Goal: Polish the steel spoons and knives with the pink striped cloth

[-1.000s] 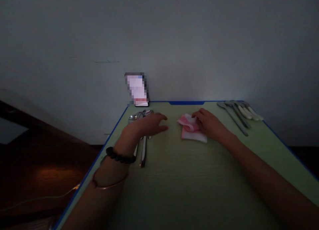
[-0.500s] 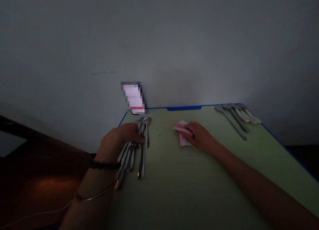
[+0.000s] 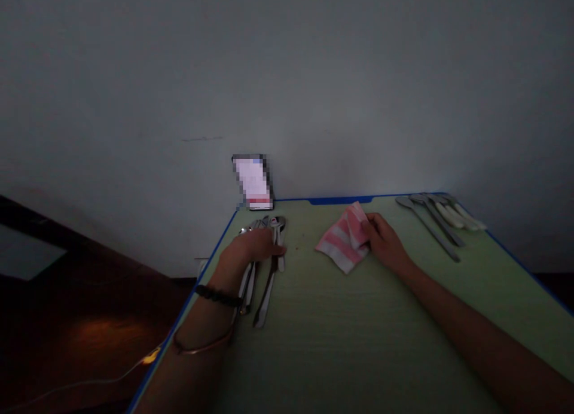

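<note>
My left hand [image 3: 257,246] is closed over a pile of metal cutlery [image 3: 248,288] at the left of the green table [image 3: 332,336]. Its thumb and fingers pinch a piece of cutlery [image 3: 265,300] whose handle points toward me. Beside the fingertips lie spoons [image 3: 281,261], bowls toward the wall. My right hand [image 3: 383,237] grips the edge of a pink and white striped cloth [image 3: 343,246], which hangs partly unfolded over the table's middle. How much cutlery lies beneath my left hand is hidden.
A lit phone [image 3: 255,183] leans on the wall at the table's back left. Long spoons [image 3: 433,228] and several white-handled utensils [image 3: 461,215] lie at the back right corner. A cable with a glowing part [image 3: 151,355] runs on the left.
My right hand has raised and opened out the cloth, which was crumpled beneath its fingers. My left hand has closed on a piece of cutlery. The view has shifted slightly.
</note>
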Demonstrator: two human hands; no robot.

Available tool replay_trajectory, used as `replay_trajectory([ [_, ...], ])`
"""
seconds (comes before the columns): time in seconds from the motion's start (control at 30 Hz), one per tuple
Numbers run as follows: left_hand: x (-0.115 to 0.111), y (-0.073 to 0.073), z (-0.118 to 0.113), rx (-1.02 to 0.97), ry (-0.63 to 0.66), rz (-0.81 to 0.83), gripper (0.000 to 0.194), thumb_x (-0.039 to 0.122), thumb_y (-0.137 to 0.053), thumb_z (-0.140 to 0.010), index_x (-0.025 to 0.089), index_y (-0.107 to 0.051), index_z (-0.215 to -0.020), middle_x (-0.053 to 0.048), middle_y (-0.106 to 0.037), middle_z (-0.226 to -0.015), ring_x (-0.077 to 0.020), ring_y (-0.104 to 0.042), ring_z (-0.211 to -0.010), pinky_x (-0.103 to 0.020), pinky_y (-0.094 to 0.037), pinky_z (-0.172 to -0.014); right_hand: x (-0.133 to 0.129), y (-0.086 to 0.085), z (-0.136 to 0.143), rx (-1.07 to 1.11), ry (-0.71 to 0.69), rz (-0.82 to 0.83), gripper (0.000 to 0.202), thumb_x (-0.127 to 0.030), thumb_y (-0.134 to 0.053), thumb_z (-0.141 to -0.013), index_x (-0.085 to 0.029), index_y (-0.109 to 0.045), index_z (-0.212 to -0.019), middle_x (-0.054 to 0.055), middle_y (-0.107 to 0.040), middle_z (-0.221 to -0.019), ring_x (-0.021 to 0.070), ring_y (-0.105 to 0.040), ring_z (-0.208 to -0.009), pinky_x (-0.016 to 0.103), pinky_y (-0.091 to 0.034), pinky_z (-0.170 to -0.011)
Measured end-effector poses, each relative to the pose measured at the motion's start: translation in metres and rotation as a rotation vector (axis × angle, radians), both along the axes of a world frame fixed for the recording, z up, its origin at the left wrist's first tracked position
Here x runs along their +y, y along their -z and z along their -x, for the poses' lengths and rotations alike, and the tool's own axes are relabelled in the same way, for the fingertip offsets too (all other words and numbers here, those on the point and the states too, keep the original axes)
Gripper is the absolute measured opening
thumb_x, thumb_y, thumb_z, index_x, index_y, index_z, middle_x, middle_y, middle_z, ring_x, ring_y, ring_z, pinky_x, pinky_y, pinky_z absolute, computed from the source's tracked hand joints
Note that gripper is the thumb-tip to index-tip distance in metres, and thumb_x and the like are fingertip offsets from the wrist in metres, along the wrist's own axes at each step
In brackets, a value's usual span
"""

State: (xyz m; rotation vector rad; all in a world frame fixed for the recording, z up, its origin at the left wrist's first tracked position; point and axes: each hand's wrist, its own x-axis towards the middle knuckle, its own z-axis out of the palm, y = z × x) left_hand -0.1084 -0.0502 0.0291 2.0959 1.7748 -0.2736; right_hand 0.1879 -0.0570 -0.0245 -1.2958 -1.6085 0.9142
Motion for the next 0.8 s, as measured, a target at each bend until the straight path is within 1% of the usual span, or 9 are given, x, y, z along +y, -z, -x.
replay_trajectory([
  [0.07,-0.001,-0.002,-0.003,0.036,0.007,0.019,0.037,0.050,-0.051,-0.071,0.016,-0.063,-0.058,-0.009,-0.061,-0.058,-0.0223,-0.059,-0.061,-0.031,-0.042,-0.061,0.000,-0.001,-0.001,-0.026,-0.006,-0.014,0.027,-0.044,-0.037,-0.085,-0.021,-0.049,-0.095,0.002,-0.057,-0.079,0.0159,-0.055,-0.067,0.027,-0.046,-0.058],
  [0.17,-0.002,-0.007,-0.006,0.056,0.024,0.034,0.036,0.043,-0.047,-0.074,0.016,-0.064,-0.060,-0.010,-0.063,-0.063,-0.0220,-0.059,-0.064,-0.031,-0.042,-0.063,0.001,-0.003,-0.001,-0.064,-0.002,-0.019,0.026,-0.042,-0.037,-0.084,-0.021,-0.050,-0.094,0.002,-0.057,-0.078,0.0163,-0.054,-0.067,0.027,-0.045,-0.059],
  [0.27,-0.003,-0.012,-0.005,0.045,0.033,0.038,0.033,0.040,-0.046,-0.075,0.016,-0.064,-0.061,-0.009,-0.064,-0.064,-0.0201,-0.058,-0.064,-0.029,-0.041,-0.062,0.002,-0.004,-0.001,-0.073,-0.001,-0.001,0.026,-0.042,-0.037,-0.084,-0.021,-0.050,-0.094,0.002,-0.058,-0.077,0.0169,-0.055,-0.068,0.028,-0.046,-0.060],
  [0.43,-0.010,-0.028,0.007,-0.048,0.057,0.086,0.040,0.048,-0.040,-0.080,0.017,-0.059,-0.063,-0.004,-0.061,-0.058,-0.0154,-0.054,-0.055,-0.026,-0.039,-0.054,0.002,-0.003,-0.002,-0.063,-0.016,0.002,0.027,-0.043,-0.037,-0.084,-0.021,-0.050,-0.093,0.001,-0.056,-0.075,0.0170,-0.055,-0.067,0.028,-0.046,-0.060],
  [0.53,-0.015,-0.037,0.014,-0.139,0.060,0.136,0.042,0.052,-0.039,-0.080,0.017,-0.056,-0.063,-0.003,-0.062,-0.058,-0.0146,-0.055,-0.054,-0.025,-0.040,-0.054,0.002,-0.003,-0.002,-0.083,-0.009,-0.010,0.027,-0.043,-0.037,-0.084,-0.021,-0.051,-0.094,0.002,-0.056,-0.075,0.0169,-0.054,-0.067,0.028,-0.045,-0.059],
  [0.63,-0.017,-0.037,0.015,-0.215,0.000,0.209,0.040,0.053,-0.042,-0.078,0.017,-0.055,-0.065,-0.004,-0.064,-0.062,-0.0152,-0.057,-0.055,-0.025,-0.040,-0.052,0.002,-0.003,-0.003,-0.103,-0.004,-0.025,0.029,-0.044,-0.037,-0.084,-0.021,-0.051,-0.094,0.002,-0.057,-0.077,0.0171,-0.054,-0.069,0.029,-0.046,-0.061],
  [0.8,-0.014,-0.027,0.012,-0.215,-0.047,0.239,0.039,0.053,-0.046,-0.076,0.017,-0.057,-0.066,-0.004,-0.066,-0.066,-0.0156,-0.059,-0.057,-0.024,-0.042,-0.052,0.001,-0.004,-0.003,-0.121,-0.009,-0.043,0.029,-0.044,-0.037,-0.084,-0.020,-0.051,-0.092,0.003,-0.057,-0.076,0.0176,-0.054,-0.069,0.029,-0.045,-0.061],
])
